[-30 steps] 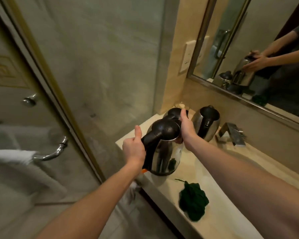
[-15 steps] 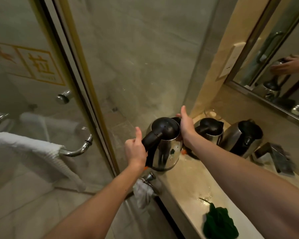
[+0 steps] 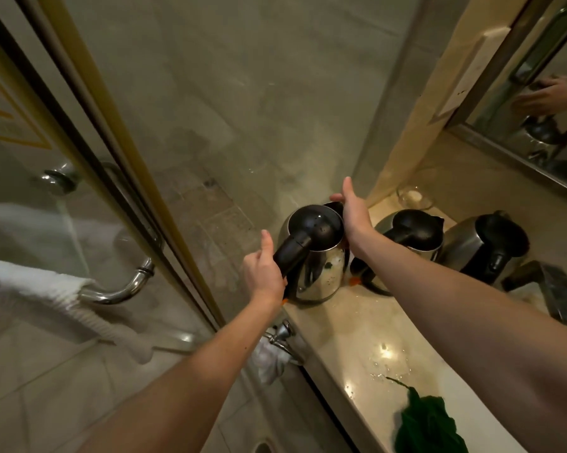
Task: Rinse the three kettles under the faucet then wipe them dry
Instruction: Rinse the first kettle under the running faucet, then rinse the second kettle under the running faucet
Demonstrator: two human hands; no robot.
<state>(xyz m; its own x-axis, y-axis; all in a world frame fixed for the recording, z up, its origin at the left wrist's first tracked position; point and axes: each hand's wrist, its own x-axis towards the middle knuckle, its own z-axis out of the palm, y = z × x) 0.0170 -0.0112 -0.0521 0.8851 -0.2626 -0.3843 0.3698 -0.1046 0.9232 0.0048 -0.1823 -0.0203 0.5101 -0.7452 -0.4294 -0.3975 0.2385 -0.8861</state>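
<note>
Three steel kettles with black lids stand along the marble counter (image 3: 347,325). The nearest kettle (image 3: 321,273) sits at the counter's left end. My left hand (image 3: 264,273) grips its black handle. My right hand (image 3: 354,214) rests flat against its far rim, fingers extended. The second kettle (image 3: 409,237) stands just right of it, and the third kettle (image 3: 484,250) beyond that. The faucet (image 3: 550,289) shows dark at the right edge. A dark green cloth (image 3: 426,423) lies crumpled on the wet counter near me.
A glass shower door (image 3: 79,132) with a chrome handle (image 3: 125,286) and a white towel (image 3: 33,282) fills the left. A mirror (image 3: 537,93) hangs above the counter. A small glass (image 3: 414,196) stands in the back corner. A white rag (image 3: 269,358) hangs below the counter edge.
The nearest kettle has come down from mid-air onto the counter's left end. The view has swung left, shifting the other kettles and the cloth to the right.
</note>
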